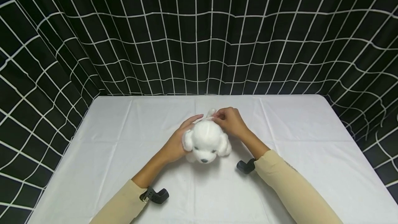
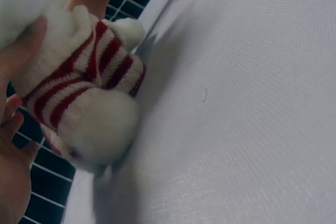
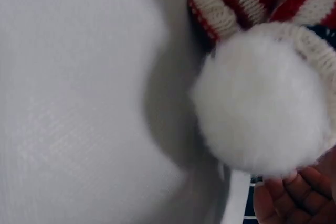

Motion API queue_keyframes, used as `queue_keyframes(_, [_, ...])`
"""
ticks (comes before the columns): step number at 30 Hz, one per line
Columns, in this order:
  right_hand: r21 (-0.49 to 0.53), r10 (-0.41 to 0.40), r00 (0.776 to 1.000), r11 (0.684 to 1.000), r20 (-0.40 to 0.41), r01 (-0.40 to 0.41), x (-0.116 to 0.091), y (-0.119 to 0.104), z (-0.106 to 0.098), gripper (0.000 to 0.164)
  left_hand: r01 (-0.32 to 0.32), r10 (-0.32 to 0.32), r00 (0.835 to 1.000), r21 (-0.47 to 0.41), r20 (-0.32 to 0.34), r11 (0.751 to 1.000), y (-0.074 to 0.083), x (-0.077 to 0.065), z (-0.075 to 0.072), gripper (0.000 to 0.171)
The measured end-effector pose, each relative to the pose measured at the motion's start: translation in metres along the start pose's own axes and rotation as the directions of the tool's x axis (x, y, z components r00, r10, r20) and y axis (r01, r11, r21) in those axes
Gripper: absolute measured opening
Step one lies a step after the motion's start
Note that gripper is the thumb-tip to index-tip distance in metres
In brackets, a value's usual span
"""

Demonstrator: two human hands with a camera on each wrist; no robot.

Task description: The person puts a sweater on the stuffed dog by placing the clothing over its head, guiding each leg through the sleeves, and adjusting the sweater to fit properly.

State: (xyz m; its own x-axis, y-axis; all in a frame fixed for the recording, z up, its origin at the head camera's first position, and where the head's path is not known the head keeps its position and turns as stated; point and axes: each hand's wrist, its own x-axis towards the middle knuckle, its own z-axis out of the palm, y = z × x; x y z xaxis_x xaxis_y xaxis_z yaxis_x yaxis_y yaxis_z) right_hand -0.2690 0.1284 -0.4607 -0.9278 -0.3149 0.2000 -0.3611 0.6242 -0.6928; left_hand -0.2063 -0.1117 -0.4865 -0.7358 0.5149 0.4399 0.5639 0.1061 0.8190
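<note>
A white plush dog [image 1: 206,136] faces me at the middle of the table, with floppy ears and a dark nose. It wears a red-and-cream striped knitted sweater [image 2: 63,93], seen in both wrist views. My left hand [image 1: 178,143] grips the dog's side at the neck, thumb lying over the sweater's collar. Behind the dog's head, my right hand [image 1: 231,122] has curled fingers that pinch the sweater's pale edge near the upright tail [image 1: 211,112]. The right wrist view shows a fluffy white paw [image 3: 260,103] close up, partly blocking those fingers.
A white cloth [image 1: 130,130] with fold creases covers the table. Black curtains [image 1: 202,27] with a white grid hang behind and at both sides. Black wrist cameras [image 1: 245,166] sit at both beige sleeves [image 1: 289,182].
</note>
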Motion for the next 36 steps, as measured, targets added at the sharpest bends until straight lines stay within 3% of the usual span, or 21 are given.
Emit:
queue_keyframes(7, [-0.045,0.044,0.997,0.998,-0.06,-0.047,0.001,0.008,0.001,0.011,-0.012,0.012,1.0,-0.015,-0.001,1.0,0.003,-0.001,0.001,0.051])
queue_keyframes(10, [-0.028,0.064,0.997,0.997,-0.042,-0.065,0.0,0.01,0.002,0.012,-0.009,0.009,1.0,-0.008,-0.016,1.0,0.003,-0.002,0.002,0.051])
queue_keyframes(16, [0.078,0.121,0.989,0.989,0.083,-0.127,-0.008,0.013,-0.001,0.018,-0.012,0.012,0.999,0.006,-0.032,1.0,0.0,-0.006,0.006,0.058])
queue_keyframes(22, [0.196,0.162,0.957,0.958,0.239,-0.211,-0.018,0.015,-0.011,0.029,-0.016,0.017,0.999,0.025,-0.035,1.0,0.0,-0.006,0.006,0.058])
queue_keyframes(25, [0.231,0.167,0.946,0.944,0.277,-0.234,-0.021,0.016,-0.013,0.034,-0.019,0.021,0.999,0.052,-0.037,0.998,0.001,-0.005,0.005,0.062])
queue_keyframes(31, [0.155,0.143,0.972,0.973,0.186,-0.173,-0.021,0.015,-0.013,0.028,0.036,-0.035,0.999,0.053,-0.019,0.998,0.002,-0.005,0.004,0.063])
queue_keyframes(36, [0.123,0.175,0.978,0.974,0.112,-0.189,-0.021,0.017,-0.01,0.018,0.089,-0.089,0.996,0.008,-0.016,0.996,0.002,-0.006,0.005,0.062])
